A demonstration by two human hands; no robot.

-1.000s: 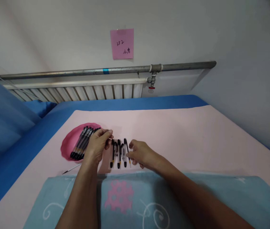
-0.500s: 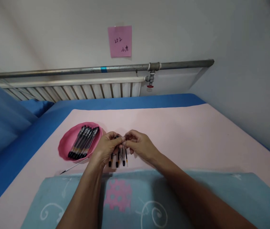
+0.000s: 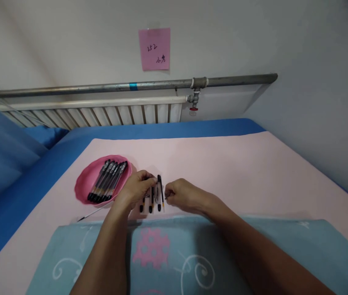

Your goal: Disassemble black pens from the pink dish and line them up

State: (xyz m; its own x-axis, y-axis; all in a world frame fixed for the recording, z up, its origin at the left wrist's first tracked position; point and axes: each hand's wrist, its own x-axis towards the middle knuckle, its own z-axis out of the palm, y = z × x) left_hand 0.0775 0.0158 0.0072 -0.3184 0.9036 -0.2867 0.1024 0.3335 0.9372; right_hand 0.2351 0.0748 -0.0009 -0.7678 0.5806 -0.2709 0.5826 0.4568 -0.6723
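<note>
My left hand [image 3: 139, 186] hovers over the left side of a row of pen parts, thumb and fingers drawn together; what they hold, if anything, is hidden. Below it lie clear pen barrels [image 3: 159, 196] with black ends and dark refills [image 3: 161, 192] with yellowish tips. Just right of the row, my right hand [image 3: 182, 194] is closed in a pinch near the pink surface. Something tiny may show at its fingertips, too small to name. Left of my left hand, a pink scalloped dish [image 3: 80, 184] holds several black-capped gel pens [image 3: 108, 182] side by side.
A thin white stick with a dark tip [image 3: 92, 214] lies below the dish. Patterned blue-green cloth [image 3: 241, 254] covers the near edge of the pink surface [image 3: 223, 168]. Behind stand a radiator [image 3: 100, 115], a metal pipe [image 3: 94, 89] and a red-handled valve [image 3: 193, 109].
My hands, together above the pen parts before, have come apart. The right one moved right and down toward the surface, uncovering the barrel and refill; the left one stayed nearly in place.
</note>
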